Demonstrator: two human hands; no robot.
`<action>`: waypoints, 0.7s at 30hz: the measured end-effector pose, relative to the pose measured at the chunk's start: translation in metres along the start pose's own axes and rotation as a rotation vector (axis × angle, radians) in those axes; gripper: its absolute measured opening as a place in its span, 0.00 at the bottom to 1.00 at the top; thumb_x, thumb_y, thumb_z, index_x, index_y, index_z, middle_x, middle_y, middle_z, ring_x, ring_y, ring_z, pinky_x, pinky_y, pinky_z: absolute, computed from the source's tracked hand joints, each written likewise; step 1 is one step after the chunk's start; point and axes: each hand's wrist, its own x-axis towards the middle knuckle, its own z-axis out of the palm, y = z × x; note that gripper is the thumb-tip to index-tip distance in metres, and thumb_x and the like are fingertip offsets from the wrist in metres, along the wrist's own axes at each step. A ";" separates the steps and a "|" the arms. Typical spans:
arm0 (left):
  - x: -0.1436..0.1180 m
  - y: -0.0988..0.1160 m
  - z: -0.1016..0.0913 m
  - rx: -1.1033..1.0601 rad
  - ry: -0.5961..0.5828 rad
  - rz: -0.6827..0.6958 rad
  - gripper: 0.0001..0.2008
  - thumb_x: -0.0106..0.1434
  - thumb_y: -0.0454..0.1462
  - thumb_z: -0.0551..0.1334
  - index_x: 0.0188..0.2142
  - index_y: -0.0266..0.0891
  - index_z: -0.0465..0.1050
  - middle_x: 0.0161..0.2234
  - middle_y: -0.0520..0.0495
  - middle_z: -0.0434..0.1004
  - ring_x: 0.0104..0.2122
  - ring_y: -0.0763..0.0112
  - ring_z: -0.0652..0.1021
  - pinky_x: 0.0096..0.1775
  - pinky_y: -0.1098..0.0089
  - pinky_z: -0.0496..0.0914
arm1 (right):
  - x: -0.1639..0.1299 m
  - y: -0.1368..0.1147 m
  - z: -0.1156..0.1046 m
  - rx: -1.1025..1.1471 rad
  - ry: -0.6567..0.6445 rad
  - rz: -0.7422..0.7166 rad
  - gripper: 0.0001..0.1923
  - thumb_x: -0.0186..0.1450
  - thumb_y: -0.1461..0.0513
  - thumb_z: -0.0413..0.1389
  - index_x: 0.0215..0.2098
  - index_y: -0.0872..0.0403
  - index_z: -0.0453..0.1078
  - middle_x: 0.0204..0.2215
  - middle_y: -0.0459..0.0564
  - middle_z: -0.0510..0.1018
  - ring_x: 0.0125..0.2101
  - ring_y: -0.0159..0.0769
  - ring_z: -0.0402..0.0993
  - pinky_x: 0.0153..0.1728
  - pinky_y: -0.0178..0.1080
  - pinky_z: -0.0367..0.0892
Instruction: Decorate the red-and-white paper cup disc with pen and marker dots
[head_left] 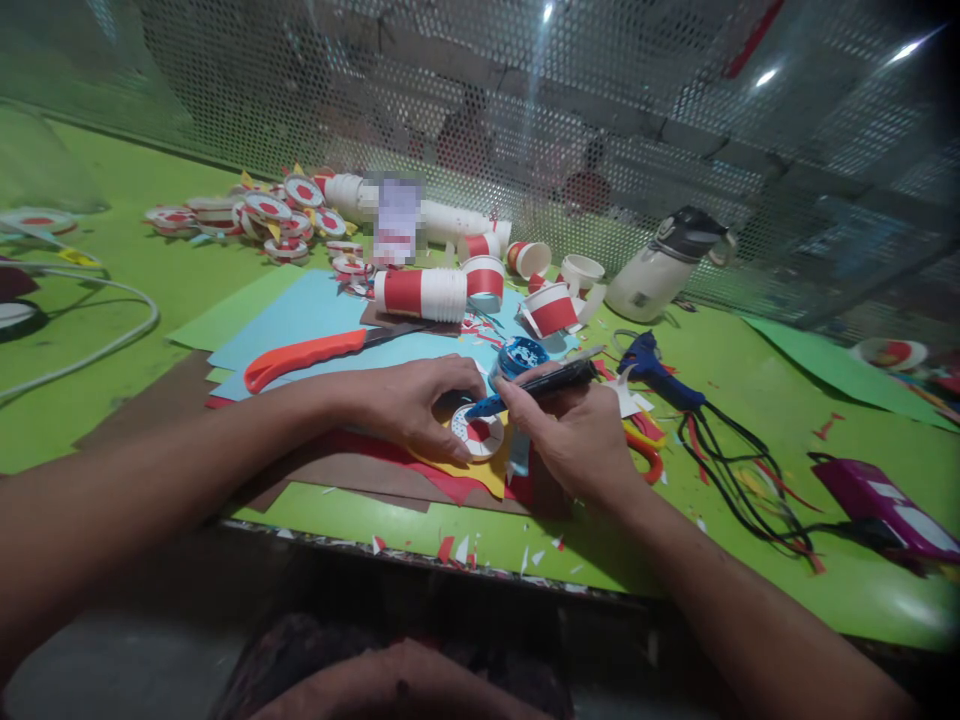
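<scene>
My left hand (427,402) curls around a small round paper disc (487,440), white with a red centre and dark lines, with the thumb at its lower left edge. My right hand (574,430) grips a dark marker pen (551,380), its blue front end slanting down to the disc's upper left part. Small blue marks show near the tip. The disc rests over a yellow paper piece (491,478) on stacked coloured sheets. Just behind the pen stands a shiny blue round container (523,353). An orange-handled cutter (307,358) lies beyond my left hand.
Paper cups (420,294), some cut, and finished discs (270,210) cluster at the back. A blue glue gun (660,370), orange scissors (646,455) and a purple device (885,500) lie right. A bottle (664,265) leans by the mesh screen (525,120). Paper scraps litter the front edge.
</scene>
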 end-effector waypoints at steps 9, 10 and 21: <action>0.000 0.001 0.000 -0.015 -0.003 -0.008 0.22 0.58 0.48 0.69 0.47 0.39 0.71 0.44 0.46 0.70 0.43 0.62 0.72 0.46 0.65 0.68 | -0.001 -0.004 0.002 -0.083 -0.020 -0.064 0.11 0.64 0.57 0.61 0.27 0.54 0.73 0.21 0.47 0.81 0.22 0.34 0.77 0.27 0.36 0.70; 0.000 0.001 0.001 -0.019 0.002 -0.013 0.21 0.58 0.47 0.69 0.46 0.39 0.71 0.44 0.46 0.70 0.43 0.62 0.72 0.45 0.65 0.69 | -0.002 -0.004 0.002 -0.103 -0.022 -0.089 0.10 0.64 0.58 0.61 0.27 0.54 0.73 0.22 0.47 0.81 0.22 0.34 0.77 0.27 0.36 0.70; 0.000 0.002 0.000 -0.025 -0.004 -0.023 0.21 0.58 0.48 0.69 0.46 0.39 0.71 0.43 0.47 0.70 0.43 0.62 0.72 0.46 0.65 0.68 | -0.002 -0.002 0.003 -0.067 -0.009 -0.069 0.11 0.64 0.58 0.62 0.27 0.54 0.73 0.21 0.46 0.80 0.22 0.34 0.76 0.26 0.35 0.71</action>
